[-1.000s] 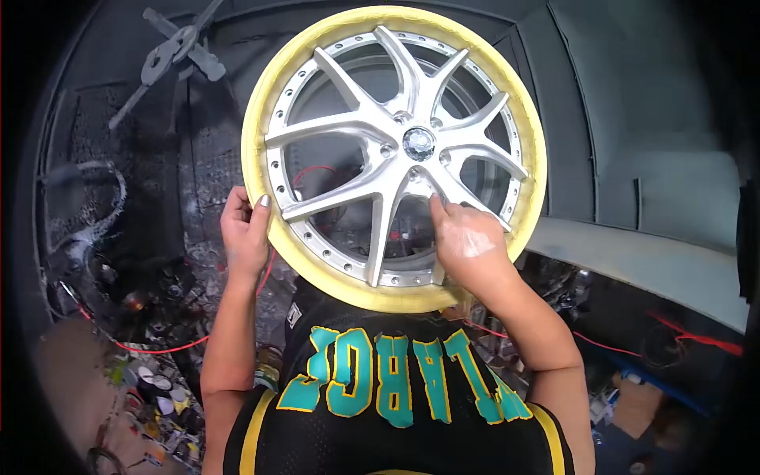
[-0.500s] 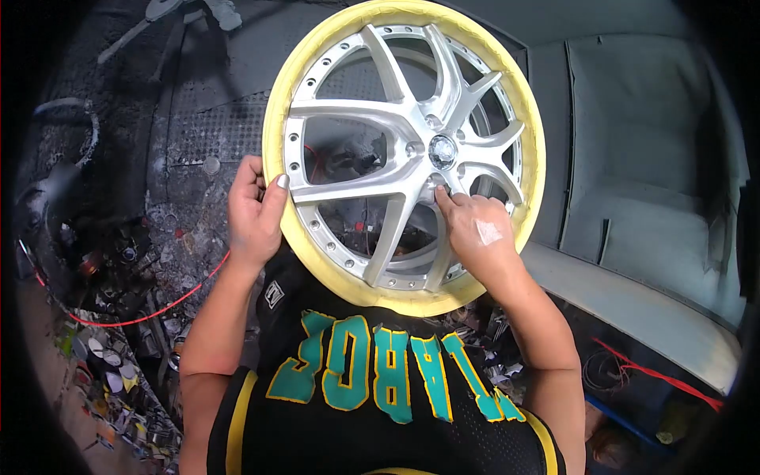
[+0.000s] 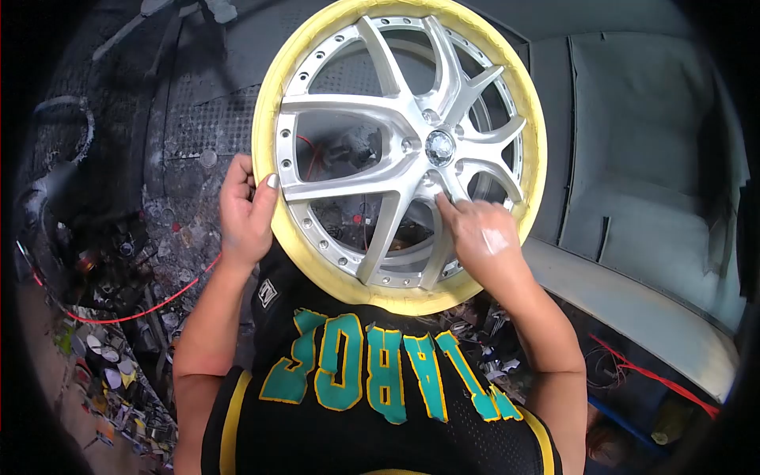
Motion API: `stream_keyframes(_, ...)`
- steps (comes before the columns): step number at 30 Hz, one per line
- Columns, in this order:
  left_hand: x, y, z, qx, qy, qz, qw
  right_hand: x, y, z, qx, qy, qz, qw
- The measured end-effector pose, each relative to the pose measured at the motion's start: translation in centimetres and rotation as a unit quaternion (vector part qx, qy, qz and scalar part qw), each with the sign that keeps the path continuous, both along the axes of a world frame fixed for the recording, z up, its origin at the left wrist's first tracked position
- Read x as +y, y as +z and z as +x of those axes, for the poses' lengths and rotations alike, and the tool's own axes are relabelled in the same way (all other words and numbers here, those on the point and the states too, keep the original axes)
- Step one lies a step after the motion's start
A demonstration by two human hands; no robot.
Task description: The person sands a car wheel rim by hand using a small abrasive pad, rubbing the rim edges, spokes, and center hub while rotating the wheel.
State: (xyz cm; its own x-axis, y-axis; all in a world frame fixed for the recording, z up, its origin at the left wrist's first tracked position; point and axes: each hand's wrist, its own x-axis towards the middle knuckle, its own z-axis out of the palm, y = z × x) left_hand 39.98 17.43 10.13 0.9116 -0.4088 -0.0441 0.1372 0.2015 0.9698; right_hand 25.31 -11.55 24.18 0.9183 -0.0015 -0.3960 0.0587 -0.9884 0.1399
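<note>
Alloy wheel (image 3: 410, 172), face upward, tilted in front of your body; whatever supports it from beneath is hidden. A yellow covering (image 3: 267, 95) wraps its outer lip. Your left hand (image 3: 247, 210) is clamped on the wheel's left edge, a little below mid-height, with the thumb on the covered lip and the other fingers passing behind. Your right hand (image 3: 484, 229) lies over the lower right part of the wheel, its extended index finger at a silver spoke just below the hub; the remaining fingers curl out of sight, so you cannot tell whether they enclose anything. A white patch (image 3: 496, 241) marks the back of this hand. The hub holds a round, faceted cap (image 3: 440, 148), encircled by recessed bolt holes. Below the wheel's lower edge is your black jersey (image 3: 380, 445). On the floor at lower left lies mixed clutter (image 3: 111, 356), whose round, pale pieces are too small to identify as lids or open cans. A red hose (image 3: 111, 321) curves above it.
</note>
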Motion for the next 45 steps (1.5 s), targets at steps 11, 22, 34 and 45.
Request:
stream_keyframes(11,-0.1,-0.1,-0.1,0.015,0.001,-0.017,1.000,0.9,1.6,-0.4,-0.037,-0.052,0.079,0.995)
stream_keyframes(22,0.2,-0.1,-0.1,0.003,-0.013,-0.006,1.000,1.4,-0.2,-1.0,-0.003,0.040,-0.090,0.995)
stream_keyframes(34,0.1,0.1,-0.1,0.007,-0.011,-0.018,1.000,0.9,0.3,-0.7,0.039,0.102,-0.131,0.985)
stream_keyframes(45,0.4,-0.3,-0.7,0.020,-0.015,-0.034,0.999,1.3,-0.7,0.0,0.007,0.073,-0.123,0.990)
